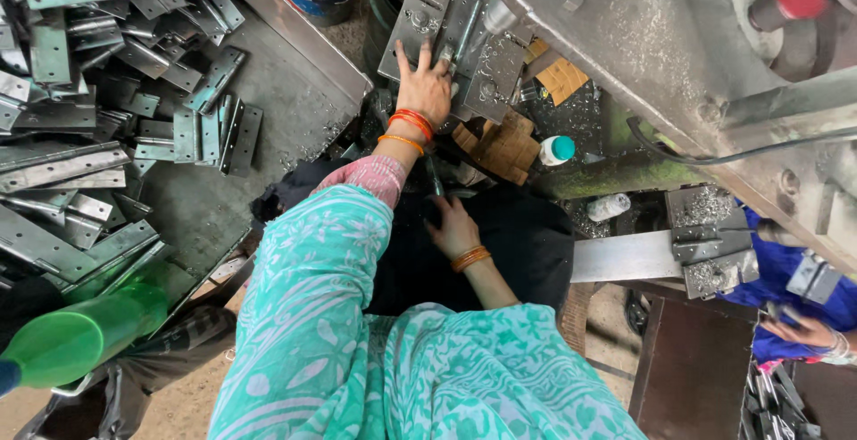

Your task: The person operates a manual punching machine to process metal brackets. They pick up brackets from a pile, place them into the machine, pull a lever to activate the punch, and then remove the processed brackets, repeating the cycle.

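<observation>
Cluttered workshop bench: left hand (427, 86) presses flat, fingers spread, steadying grey hinged steel plates (451, 38); right hand (453, 226) seemingly rests open, holding nothing, on black cloth (527, 244).

Gritty workshop floor (187, 400), grey steel table (277, 65) and machine frame (643, 56).
</observation>
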